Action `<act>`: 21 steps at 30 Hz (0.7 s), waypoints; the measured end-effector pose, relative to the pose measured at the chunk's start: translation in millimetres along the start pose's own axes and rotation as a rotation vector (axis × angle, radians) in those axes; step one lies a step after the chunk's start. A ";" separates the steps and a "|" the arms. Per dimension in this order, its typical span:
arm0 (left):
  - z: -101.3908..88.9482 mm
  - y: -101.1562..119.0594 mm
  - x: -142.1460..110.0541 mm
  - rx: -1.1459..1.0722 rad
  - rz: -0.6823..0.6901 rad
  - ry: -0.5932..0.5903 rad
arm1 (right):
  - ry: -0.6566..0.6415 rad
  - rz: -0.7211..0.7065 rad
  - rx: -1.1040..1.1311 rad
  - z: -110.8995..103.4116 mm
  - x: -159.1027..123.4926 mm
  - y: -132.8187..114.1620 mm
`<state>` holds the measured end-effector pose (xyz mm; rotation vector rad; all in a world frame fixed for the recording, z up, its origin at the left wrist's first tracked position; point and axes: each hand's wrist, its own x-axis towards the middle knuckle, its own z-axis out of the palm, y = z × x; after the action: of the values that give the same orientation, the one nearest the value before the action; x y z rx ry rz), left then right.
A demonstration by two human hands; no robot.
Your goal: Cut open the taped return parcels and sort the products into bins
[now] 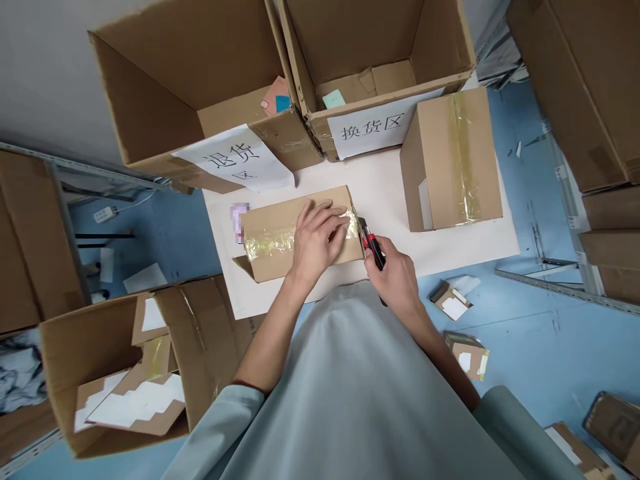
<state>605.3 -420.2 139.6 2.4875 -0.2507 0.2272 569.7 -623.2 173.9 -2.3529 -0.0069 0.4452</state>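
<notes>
A long cardboard box (275, 217) lies on the white tabletop (385, 190), with a strip of shiny yellowish tape (270, 245) along its upper face. My left hand (317, 240) rests on top of this box, fingers stretched out over the tape and the cardboard. In my right hand (395, 273) is a red and black utility knife (373, 244). The knife's front end is at the right end of the box, by the tape; its blade tip cannot be made out. At the box's left end a flap (243, 265) sticks out.
Two big open cartons with paper signs, one left (200, 177) and one right (320, 130), stand at the back. A taped box (440, 167) occupies the table's right side. An open carton (55, 373) of cardboard pieces is lower left. Small boxes (467, 350) lie on the blue floor.
</notes>
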 end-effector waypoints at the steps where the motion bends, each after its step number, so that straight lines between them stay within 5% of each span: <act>1: 1.6 -1.8 -3.0 -0.005 0.001 0.010 | -0.001 -0.019 -0.029 -0.8 1.3 -4.2; 11: 13.6 -4.8 -11.2 -0.102 0.033 0.087 | -0.162 0.097 -0.448 -18.3 11.0 -64.3; 21: 17.6 -8.6 -12.6 -0.180 0.016 0.037 | -0.144 0.154 -0.635 -13.6 22.3 -109.9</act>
<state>596.9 -422.5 118.1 2.3019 -0.2635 0.2458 608.3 -548.7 249.4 -2.9476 -0.0405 0.7781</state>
